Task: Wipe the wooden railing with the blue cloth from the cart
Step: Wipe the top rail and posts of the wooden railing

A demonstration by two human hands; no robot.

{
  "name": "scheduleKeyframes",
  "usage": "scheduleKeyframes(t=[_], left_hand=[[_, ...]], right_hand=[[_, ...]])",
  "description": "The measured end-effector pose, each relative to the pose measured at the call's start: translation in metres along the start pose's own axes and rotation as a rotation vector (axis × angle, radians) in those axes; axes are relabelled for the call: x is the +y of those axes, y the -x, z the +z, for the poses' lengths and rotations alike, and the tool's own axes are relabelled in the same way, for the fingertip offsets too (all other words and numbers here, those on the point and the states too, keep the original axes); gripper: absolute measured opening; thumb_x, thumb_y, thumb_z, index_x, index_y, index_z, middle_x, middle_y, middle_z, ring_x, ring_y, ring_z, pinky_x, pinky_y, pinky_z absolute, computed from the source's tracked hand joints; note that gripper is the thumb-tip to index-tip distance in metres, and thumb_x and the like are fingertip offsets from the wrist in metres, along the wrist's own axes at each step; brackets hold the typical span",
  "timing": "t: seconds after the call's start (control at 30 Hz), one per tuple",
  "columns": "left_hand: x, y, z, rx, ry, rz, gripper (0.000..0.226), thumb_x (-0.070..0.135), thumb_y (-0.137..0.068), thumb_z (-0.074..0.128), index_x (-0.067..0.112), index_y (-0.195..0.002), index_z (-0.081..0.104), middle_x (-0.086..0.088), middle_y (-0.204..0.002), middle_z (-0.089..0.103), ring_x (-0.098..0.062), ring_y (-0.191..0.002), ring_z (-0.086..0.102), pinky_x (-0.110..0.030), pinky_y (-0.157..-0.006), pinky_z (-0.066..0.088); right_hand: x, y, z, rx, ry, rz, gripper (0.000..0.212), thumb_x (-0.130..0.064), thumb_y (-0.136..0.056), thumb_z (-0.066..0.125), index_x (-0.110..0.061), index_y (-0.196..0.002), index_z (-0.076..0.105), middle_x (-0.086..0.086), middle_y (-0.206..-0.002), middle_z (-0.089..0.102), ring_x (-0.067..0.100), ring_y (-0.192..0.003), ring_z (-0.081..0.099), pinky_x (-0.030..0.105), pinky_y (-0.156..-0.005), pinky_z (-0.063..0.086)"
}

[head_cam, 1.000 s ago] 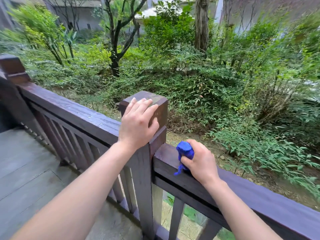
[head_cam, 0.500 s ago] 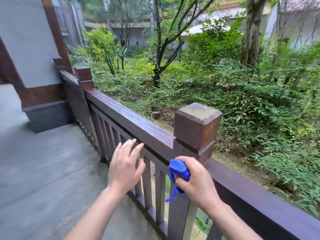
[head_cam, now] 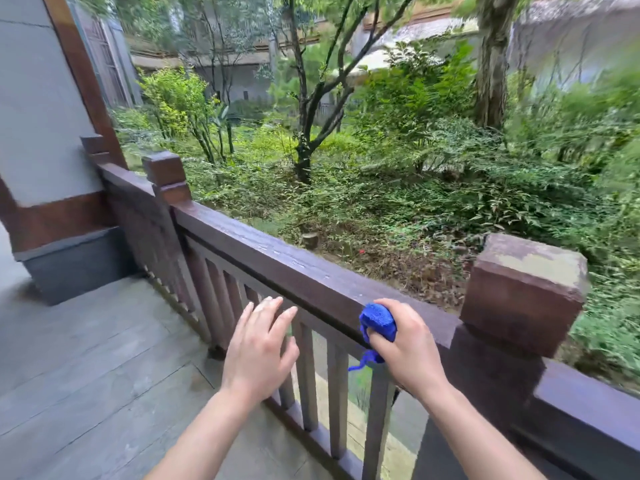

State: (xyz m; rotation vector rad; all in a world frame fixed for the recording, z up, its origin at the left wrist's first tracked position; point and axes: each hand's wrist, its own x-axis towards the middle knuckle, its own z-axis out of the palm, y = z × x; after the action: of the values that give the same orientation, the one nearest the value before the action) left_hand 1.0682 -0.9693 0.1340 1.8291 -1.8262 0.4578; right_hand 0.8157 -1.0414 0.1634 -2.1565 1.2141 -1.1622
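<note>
- My right hand (head_cam: 405, 344) is curled tight around the blue cloth (head_cam: 377, 322), which is bunched into a wad; a loose tail of it hangs below my fingers over the balusters (head_cam: 304, 368).
- The wad is pressed against the near edge of the wooden railing (head_cam: 277, 265), just to the left of the square-capped post (head_cam: 526, 292).
- My left hand (head_cam: 259, 348) holds nothing: its fingers are spread flat and it hangs in front of the balusters, below the rail, apparently touching neither.
- I judge the step in hand to be the wiping itself, at the start of the rail section that runs from this post to the far post (head_cam: 166, 178) by the wall (head_cam: 34, 109).
- The next move, as I see it, calls for dragging the cloth leftward along the top face with steady downward pressure, shifting the wad from the near edge up onto the flat top, where pale flecks show.
- My left hand could brace on the rail ahead of the stroke, or stay clear of it.
- The hanging tail could snag between balusters, so tucking it in would help.
- Containers: I see none. The cart named in the task is out of view, and only the stone floor (head_cam: 86, 358) and the garden lie around the railing.
</note>
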Motion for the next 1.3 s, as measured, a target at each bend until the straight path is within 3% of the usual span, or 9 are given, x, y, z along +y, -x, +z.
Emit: scheduleKeyframes(t=[0.17, 0.37, 0.5, 0.63, 0.73, 0.87, 1.03, 1.2, 1.3], left_hand=[[-0.032, -0.038, 0.032, -0.093, 0.032, 0.02, 0.051, 0.033, -0.086, 0.045, 0.014, -0.129, 0.065, -0.014, -0.135, 0.062, -0.031, -0.129, 0.056, -0.047, -0.117, 0.028], [-0.061, -0.109, 0.088, -0.179, 0.041, 0.024, 0.052, 0.038, -0.086, 0.043, 0.016, -0.128, 0.065, -0.015, -0.134, 0.062, -0.033, -0.129, 0.055, -0.044, -0.118, 0.024], [-0.079, -0.157, 0.128, -0.205, 0.028, 0.054, 0.051, 0.039, -0.087, 0.045, 0.014, -0.125, 0.066, -0.019, -0.13, 0.063, -0.036, -0.125, 0.056, -0.043, -0.117, 0.026], [-0.091, -0.197, 0.159, -0.236, 0.025, 0.161, 0.051, 0.042, -0.091, 0.044, 0.014, -0.127, 0.066, -0.018, -0.133, 0.063, -0.036, -0.128, 0.056, -0.045, -0.117, 0.026], [-0.097, -0.222, 0.175, -0.262, 0.055, 0.303, 0.051, 0.045, -0.094, 0.044, 0.016, -0.132, 0.062, -0.014, -0.137, 0.061, -0.033, -0.133, 0.052, -0.048, -0.119, 0.027], [-0.102, -0.23, 0.196, -0.245, 0.128, 0.453, 0.048, 0.045, -0.091, 0.048, 0.018, -0.126, 0.065, -0.01, -0.128, 0.064, -0.03, -0.122, 0.059, -0.046, -0.109, 0.043], [-0.106, -0.228, 0.207, -0.134, 0.214, 0.426, 0.045, 0.045, -0.086, 0.051, 0.019, -0.115, 0.073, -0.005, -0.119, 0.07, -0.026, -0.107, 0.068, -0.038, -0.087, 0.056], [-0.107, -0.229, 0.206, -0.125, 0.255, 0.427, 0.043, 0.045, -0.084, 0.051, 0.02, -0.113, 0.071, -0.006, -0.114, 0.068, -0.028, -0.103, 0.066, -0.039, -0.083, 0.056], [-0.108, -0.23, 0.206, -0.126, 0.245, 0.445, 0.041, 0.046, -0.083, 0.052, 0.019, -0.109, 0.07, -0.007, -0.11, 0.067, -0.029, -0.102, 0.064, -0.039, -0.083, 0.053]], right_hand=[[0.021, -0.031, 0.021, 0.08, 0.074, 0.071, 0.042, -0.014, -0.075, 0.071, -0.033, -0.111, 0.057, -0.008, -0.1, 0.058, 0.017, -0.096, 0.051, 0.031, -0.078, 0.038], [0.069, -0.076, 0.037, 0.174, 0.356, 0.078, 0.06, -0.008, -0.064, 0.083, -0.022, -0.117, 0.059, 0.001, -0.103, 0.059, 0.025, -0.092, 0.05, 0.028, -0.082, 0.033], [0.09, -0.088, 0.056, 0.068, 0.482, 0.138, 0.059, -0.038, -0.067, 0.082, -0.026, -0.12, 0.057, 0.002, -0.114, 0.051, 0.03, -0.099, 0.05, 0.039, -0.083, 0.045], [0.093, -0.088, 0.064, 0.028, 0.482, 0.115, 0.054, -0.065, -0.085, 0.046, -0.03, -0.124, 0.06, 0.0, -0.142, 0.043, 0.025, -0.126, 0.042, 0.042, -0.098, 0.044], [0.101, -0.094, 0.062, 0.013, 0.556, 0.062, 0.052, -0.06, -0.09, 0.037, -0.028, -0.123, 0.061, -0.002, -0.139, 0.047, 0.024, -0.125, 0.043, 0.04, -0.096, 0.046], [0.096, -0.101, 0.07, 0.098, 0.581, 0.192, 0.053, -0.058, -0.09, 0.037, -0.025, -0.123, 0.062, 0.003, -0.131, 0.051, 0.024, -0.118, 0.046, 0.036, -0.094, 0.043], [0.081, -0.094, 0.098, -0.016, 0.577, 0.008, 0.045, -0.053, -0.094, 0.044, -0.022, -0.12, 0.064, 0.005, -0.133, 0.054, 0.028, -0.118, 0.05, 0.039, -0.097, 0.045], [0.081, -0.13, 0.111, 0.167, 0.713, 0.298, 0.047, -0.051, -0.09, 0.042, -0.019, -0.116, 0.065, 0.009, -0.125, 0.056, 0.03, -0.109, 0.05, 0.038, -0.096, 0.042], [0.051, -0.116, 0.146, 0.192, 0.748, 0.242, 0.042, -0.044, -0.091, 0.047, -0.016, -0.114, 0.067, 0.012, -0.122, 0.057, 0.031, -0.105, 0.05, 0.038, -0.095, 0.04]])
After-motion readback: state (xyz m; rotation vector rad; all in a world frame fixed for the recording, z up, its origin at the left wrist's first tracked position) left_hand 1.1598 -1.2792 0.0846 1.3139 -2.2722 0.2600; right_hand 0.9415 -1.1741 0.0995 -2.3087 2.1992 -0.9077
